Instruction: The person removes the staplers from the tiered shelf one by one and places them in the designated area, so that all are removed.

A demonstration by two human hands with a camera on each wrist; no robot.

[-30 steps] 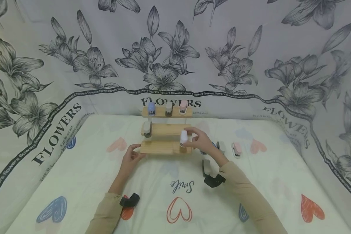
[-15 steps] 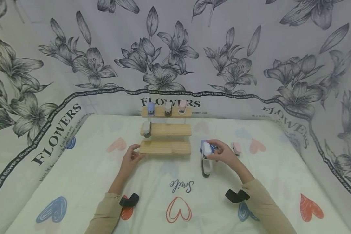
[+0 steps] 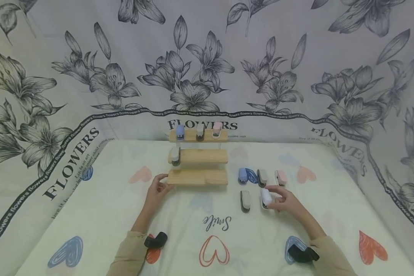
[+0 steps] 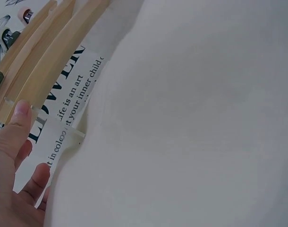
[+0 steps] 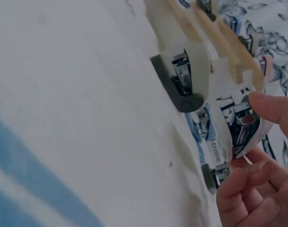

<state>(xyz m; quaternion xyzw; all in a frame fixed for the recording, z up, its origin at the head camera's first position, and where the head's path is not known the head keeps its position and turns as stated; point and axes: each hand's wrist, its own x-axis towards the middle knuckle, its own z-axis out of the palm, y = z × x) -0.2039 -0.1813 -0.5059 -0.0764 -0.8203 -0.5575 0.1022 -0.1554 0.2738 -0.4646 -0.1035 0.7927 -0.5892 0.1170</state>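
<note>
Hands first, from the head camera: the right hand point(image 3: 284, 201) pinches a white stapler point(image 3: 266, 197) lying on the sheet point(image 3: 89, 214), just beside a grey stapler point(image 3: 245, 201); the left hand point(image 3: 157, 188) touches the wooden rack point(image 3: 197, 177) with relaxed fingers. Left wrist view: a straight thumb point(image 4: 19, 116) rests against the rack's lowest step. Right wrist view: thumb point(image 5: 271, 106) and curled fingers grip the white stapler.
</note>
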